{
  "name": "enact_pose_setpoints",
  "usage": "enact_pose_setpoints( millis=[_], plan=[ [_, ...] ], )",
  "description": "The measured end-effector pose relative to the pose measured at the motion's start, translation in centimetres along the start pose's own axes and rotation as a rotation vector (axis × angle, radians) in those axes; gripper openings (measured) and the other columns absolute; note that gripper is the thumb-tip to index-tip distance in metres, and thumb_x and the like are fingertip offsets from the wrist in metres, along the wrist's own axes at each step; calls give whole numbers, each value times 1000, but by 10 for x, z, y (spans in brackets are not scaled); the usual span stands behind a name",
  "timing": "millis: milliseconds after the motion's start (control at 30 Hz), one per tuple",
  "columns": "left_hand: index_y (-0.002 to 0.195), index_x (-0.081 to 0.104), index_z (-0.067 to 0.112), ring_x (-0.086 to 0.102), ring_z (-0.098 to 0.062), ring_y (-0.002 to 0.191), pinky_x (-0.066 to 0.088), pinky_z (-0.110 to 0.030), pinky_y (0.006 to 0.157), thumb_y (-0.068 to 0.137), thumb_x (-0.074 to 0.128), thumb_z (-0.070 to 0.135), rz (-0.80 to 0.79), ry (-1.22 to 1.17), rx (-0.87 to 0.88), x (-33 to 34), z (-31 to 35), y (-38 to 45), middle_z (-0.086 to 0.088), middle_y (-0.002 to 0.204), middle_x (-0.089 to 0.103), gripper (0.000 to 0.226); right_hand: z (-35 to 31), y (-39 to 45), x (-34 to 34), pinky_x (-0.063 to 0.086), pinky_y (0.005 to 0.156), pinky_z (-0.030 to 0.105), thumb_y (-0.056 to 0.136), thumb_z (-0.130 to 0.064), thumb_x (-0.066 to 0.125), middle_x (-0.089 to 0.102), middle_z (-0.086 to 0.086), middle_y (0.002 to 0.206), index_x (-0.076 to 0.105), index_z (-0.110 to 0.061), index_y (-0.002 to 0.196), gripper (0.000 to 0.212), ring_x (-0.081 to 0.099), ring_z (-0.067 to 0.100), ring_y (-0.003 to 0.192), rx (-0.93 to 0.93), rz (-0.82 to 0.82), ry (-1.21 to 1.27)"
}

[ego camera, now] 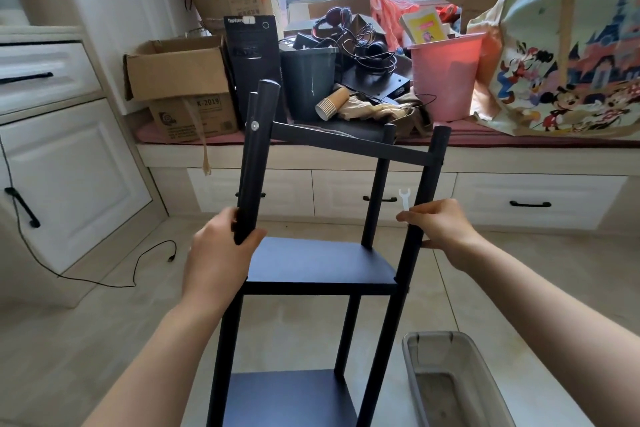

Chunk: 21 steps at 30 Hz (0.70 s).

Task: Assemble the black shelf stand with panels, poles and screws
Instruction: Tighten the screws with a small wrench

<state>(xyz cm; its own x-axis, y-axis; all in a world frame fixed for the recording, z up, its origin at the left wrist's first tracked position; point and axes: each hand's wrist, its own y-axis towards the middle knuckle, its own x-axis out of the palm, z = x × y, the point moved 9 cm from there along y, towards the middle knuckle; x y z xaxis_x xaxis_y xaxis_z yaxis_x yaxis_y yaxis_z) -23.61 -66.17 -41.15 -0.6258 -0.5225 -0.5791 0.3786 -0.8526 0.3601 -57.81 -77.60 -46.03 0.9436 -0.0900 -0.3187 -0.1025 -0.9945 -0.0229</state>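
Head view, centre of the frame: black shelf stand (311,274) upright on the tiled floor (104,340), three tiers showing. Top panel (346,140) tilted, higher at its left end, fixed between poles near the middle of the frame; middle panel (318,262) level below it; bottom panel (291,399) at the lower edge.

Left hand (221,253) left of centre, fingers curled round the front left pole (258,156), thumb across the pole's near side. Silver screw head (255,125) visible on that pole close to the top panel's corner.

Right hand (440,227) right of centre, fingers curled at the front right pole (426,191), thumb below against the pole, small white wrench (404,198) pinched between the fingertips and sticking up above the hand. Rear right pole (377,184) standing between the two hands, from the middle panel up to the top panel.

Lower right corner: grey plastic bin (457,388) on the floor, just beside the stand's right legs.

Upper half of the frame: window bench (346,152) with drawers, piled with a cardboard box (176,80), a black computer tower (252,48), a dark green bin (308,80), paper cups (332,104), a pink bucket (446,76) and a cartoon-print bag (568,55). Black cable (104,274) trailing over the floor at the left.
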Motion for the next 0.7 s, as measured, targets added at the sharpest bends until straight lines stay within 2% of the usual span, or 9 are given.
enact_pose_setpoints(
  millis=[100,233,300,400,467,600,700],
  plan=[
    [120,62,20,65,-27,92,58,-51,75,92,72,22,61,8,2,-8,-4,5,8,94,62,30,-4,-3,5,59,85,47,84,-20,76,68,5,107,78,-11,92,12,61,23,101,-17,-16,-15],
    [122,64,18,65,-26,94,57,-47,80,92,71,17,91,17,2,-11,-10,11,8,93,62,31,-8,-7,10,60,81,44,84,-20,77,68,3,106,78,-10,94,14,63,22,100,-43,-43,-31],
    [122,66,19,65,-24,93,56,-41,76,92,71,17,96,3,1,-11,-15,13,9,92,63,30,-11,-10,12,61,81,43,84,-20,76,69,3,105,78,-11,93,12,63,22,99,-60,-55,-47],
    [115,69,19,62,-12,80,46,-25,63,93,69,16,108,-8,-6,-13,-24,17,13,85,64,23,-17,-14,15,61,79,43,84,-20,76,71,7,101,79,-15,84,6,65,23,97,-85,-74,-69],
    [113,71,18,60,-5,75,40,-17,59,93,70,14,106,-32,-26,-13,-32,19,11,85,65,21,-22,-18,17,62,78,42,84,-20,76,70,9,97,79,-19,77,8,66,25,95,-109,-88,-82],
    [114,73,13,65,-14,79,45,-23,65,91,72,12,93,-93,-79,-9,-48,22,2,92,71,23,-33,-24,19,62,77,42,85,-19,75,67,16,95,77,-23,72,14,67,31,91,-171,-83,-131],
    [112,73,14,65,-9,77,43,-11,55,91,72,9,83,-148,-104,-5,-56,21,0,94,72,22,-37,-25,21,61,79,44,85,-22,76,63,13,99,78,-20,76,10,66,29,90,-199,-74,-158]
  ],
)
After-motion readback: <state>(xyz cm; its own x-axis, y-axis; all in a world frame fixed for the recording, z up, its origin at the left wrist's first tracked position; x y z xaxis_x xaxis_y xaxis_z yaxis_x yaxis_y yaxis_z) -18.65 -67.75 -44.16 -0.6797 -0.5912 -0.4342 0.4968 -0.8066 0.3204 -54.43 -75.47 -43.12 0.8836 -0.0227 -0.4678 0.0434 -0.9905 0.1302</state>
